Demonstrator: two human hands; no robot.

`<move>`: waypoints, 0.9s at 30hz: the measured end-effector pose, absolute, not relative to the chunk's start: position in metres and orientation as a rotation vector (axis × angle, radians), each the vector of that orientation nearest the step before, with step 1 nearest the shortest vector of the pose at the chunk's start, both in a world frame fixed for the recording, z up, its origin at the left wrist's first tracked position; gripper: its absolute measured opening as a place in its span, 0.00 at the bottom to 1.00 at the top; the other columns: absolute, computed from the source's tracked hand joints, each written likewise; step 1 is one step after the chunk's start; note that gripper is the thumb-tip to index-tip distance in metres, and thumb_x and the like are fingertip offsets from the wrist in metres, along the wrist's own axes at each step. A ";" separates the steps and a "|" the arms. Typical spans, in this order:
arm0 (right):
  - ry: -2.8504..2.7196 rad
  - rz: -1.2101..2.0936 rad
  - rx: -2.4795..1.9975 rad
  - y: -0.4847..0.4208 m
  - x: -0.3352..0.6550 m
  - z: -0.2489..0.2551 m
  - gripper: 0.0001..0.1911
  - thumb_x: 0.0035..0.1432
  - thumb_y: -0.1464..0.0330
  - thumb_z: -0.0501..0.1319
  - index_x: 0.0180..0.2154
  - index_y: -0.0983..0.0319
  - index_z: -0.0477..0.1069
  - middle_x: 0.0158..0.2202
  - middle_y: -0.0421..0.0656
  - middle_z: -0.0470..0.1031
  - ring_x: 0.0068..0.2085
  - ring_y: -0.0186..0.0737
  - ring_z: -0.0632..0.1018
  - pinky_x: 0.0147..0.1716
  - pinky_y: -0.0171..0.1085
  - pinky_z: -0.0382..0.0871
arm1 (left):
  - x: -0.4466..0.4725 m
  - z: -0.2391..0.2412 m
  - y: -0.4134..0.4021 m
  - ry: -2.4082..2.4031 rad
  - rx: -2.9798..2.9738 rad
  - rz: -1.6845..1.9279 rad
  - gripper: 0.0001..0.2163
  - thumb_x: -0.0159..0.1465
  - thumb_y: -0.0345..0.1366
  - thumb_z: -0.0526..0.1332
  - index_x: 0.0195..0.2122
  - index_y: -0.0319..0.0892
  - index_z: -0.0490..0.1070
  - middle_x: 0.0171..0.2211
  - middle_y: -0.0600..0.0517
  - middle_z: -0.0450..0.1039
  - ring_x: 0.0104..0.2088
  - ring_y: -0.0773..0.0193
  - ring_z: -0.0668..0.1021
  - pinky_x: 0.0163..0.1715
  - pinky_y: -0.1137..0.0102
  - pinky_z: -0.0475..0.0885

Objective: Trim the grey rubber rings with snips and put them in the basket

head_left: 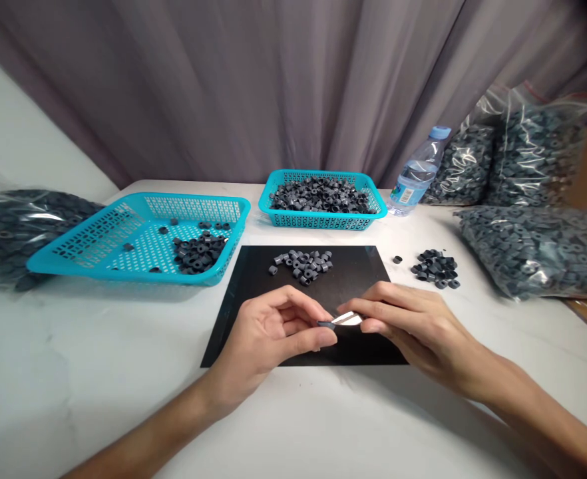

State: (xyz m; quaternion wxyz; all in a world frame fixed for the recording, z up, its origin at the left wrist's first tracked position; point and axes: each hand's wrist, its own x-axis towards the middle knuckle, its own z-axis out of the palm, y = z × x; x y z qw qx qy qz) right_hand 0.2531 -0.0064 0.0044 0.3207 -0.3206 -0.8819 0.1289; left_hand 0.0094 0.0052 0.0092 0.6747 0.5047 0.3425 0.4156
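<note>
My left hand (268, 332) is closed in a pinch on a small dark grey ring (325, 324) over the near part of a black mat (253, 293). My right hand (408, 326) is closed on a small silvery blade (347, 319) whose tip meets the ring. A loose heap of grey rings (303, 263) lies at the mat's far end. Another small heap of darker rings (436, 268) sits on the white table right of the mat.
A tilted turquoise basket (98, 229) with some rings stands at the left, a fuller turquoise basket (323, 216) behind the mat. A water bottle (418, 173) and clear bags of rings (533, 246) fill the right; another bag (8, 226) lies far left.
</note>
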 end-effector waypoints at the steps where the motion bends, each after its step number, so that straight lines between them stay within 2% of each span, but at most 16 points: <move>1: -2.313 0.340 -0.839 -0.007 0.253 0.004 0.13 0.74 0.69 0.54 0.54 0.61 0.73 0.39 0.45 0.75 0.34 0.35 0.74 0.32 0.35 0.66 | 0.009 0.009 0.005 0.773 1.135 0.935 0.08 0.54 0.28 0.78 0.31 0.41 0.81 0.33 0.54 0.80 0.33 0.70 0.81 0.35 0.78 0.77; 27: -2.299 0.329 -0.824 -0.008 0.252 0.003 0.14 0.74 0.69 0.55 0.56 0.61 0.72 0.40 0.45 0.76 0.35 0.36 0.75 0.33 0.35 0.67 | 0.011 0.011 0.006 0.771 1.138 0.953 0.09 0.53 0.27 0.78 0.31 0.41 0.80 0.33 0.54 0.79 0.32 0.70 0.80 0.34 0.78 0.77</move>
